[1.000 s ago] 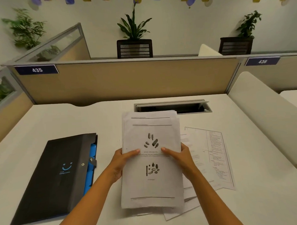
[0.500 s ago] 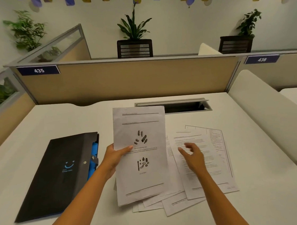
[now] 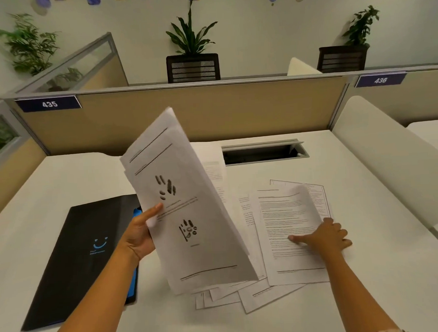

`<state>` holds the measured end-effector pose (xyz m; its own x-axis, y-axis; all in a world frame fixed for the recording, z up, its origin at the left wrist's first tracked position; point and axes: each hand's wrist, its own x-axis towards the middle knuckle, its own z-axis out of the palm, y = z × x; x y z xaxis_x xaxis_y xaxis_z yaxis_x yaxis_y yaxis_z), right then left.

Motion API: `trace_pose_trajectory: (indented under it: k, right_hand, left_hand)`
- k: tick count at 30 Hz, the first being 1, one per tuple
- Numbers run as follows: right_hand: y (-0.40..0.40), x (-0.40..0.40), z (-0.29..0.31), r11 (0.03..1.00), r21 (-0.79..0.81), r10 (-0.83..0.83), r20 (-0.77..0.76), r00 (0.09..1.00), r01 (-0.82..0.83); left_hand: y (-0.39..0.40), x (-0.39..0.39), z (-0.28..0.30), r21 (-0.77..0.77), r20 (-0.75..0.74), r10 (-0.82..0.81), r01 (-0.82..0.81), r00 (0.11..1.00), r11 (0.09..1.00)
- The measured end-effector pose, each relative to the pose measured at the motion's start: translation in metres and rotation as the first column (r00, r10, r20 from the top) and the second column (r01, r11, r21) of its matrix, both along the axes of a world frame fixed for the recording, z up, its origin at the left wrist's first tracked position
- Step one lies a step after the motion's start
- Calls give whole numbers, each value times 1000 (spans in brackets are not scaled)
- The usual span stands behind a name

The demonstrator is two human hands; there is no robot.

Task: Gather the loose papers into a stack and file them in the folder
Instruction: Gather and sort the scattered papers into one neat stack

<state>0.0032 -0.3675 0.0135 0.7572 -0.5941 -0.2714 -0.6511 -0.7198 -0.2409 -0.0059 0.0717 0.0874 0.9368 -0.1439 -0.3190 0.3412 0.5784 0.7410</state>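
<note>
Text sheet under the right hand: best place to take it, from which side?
Take the text sheet at its far right corner, from the right: that corner already curls up off the desk, beside the right hand. The rest lies flat, offering no grip.

We note an open-plan office: numbered partition tags [image 3: 48,104], tan divider panels [image 3: 210,111], a white desk [image 3: 369,297] with a cable hatch [image 3: 263,152].
</note>
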Motion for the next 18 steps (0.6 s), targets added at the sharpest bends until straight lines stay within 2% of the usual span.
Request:
trace_pose_trajectory:
  k: [6,10,15,18]
  right_hand:
    - [6,-3,9,972,233,-44,310,950,-31]
    - [25,-1,12,959,258,1,406,914,-115]
    - [50,-1,22,909,383,-72,533,843,-165]
    - [63,-2,22,850,471,-103,586,803,-234]
  left_hand:
    - [-11,-4,-21,-111,-113,-27,14,993,994]
    - [-23,-1,-28,-76,-158,-90,79,983,994]
    - [-36,-1,-24,8,-158,-175,179,972,984]
    - [-43,1,-23,-31,-153,-198,196,968,980]
